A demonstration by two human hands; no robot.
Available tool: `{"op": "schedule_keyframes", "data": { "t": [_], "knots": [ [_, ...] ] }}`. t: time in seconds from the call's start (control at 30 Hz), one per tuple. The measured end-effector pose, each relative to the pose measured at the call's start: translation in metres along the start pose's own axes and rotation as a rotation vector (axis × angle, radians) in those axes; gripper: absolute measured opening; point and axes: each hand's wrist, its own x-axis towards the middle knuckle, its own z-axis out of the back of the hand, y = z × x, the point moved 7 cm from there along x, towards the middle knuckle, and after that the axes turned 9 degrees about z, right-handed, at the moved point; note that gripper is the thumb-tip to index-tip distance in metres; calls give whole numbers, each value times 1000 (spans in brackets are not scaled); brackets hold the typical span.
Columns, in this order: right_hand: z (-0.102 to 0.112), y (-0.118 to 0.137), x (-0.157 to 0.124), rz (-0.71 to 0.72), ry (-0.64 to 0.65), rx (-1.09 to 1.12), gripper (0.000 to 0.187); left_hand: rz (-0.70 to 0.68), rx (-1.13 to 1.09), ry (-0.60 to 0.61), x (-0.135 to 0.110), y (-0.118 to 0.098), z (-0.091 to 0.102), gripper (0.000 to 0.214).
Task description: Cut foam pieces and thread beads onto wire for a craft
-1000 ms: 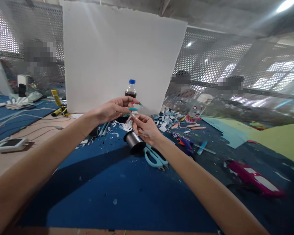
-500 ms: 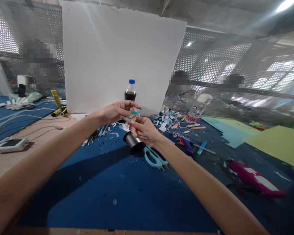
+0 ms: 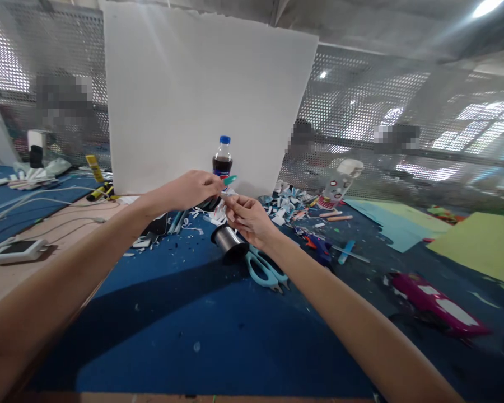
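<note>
Above the middle of the blue table mat, my two hands meet at the fingertips. My left hand is closed, and a small slim teal piece sticks out past its fingers. My right hand pinches at a tiny pale bit beside the left fingertips, too small to name. Just below the right hand lies a black spool wound with shiny thread or wire. Light blue scissors rest beside it, partly hidden under my right wrist.
A cola bottle stands behind my hands, before a white board. Paper scraps lie behind and to the right. Further right are a blue glue gun, a magenta case and coloured sheets. A white device with cables lies left.
My left fingers have closed together from a spread pose. The teal piece has shifted slightly up and now points up to the right. My right hand has barely moved.
</note>
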Motion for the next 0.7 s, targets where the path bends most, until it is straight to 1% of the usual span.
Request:
{"op": "schedule_keyframes", "data": {
  "t": [0.07, 0.13, 0.3, 0.4, 0.47, 0.57, 0.7],
  "knots": [
    [1, -1, 0, -5, -18, 9, 27, 12, -15, 45, 0, -1, -4, 33],
    [1, -1, 0, -13, -35, 19, 25, 11, -71, 62, 2, 0, -6, 29],
    [-1, 0, 0, -18, -27, 34, 25, -25, -240, 66, 5, 3, -10, 32],
    [1, -2, 0, -22, -33, 30, 24, -67, -374, 72, 6, 2, -10, 33],
    [2, -4, -1, -23, -34, 26, 24, -97, -414, 79, 7, 1, -10, 34],
    [1, -6, -1, -27, -21, 40, 24, -119, -429, 46, 8, 2, -7, 36],
    [-4, -3, -2, -13, 10, 59, 25, -107, -450, 5, 9, 7, -1, 38]
  ]
}}
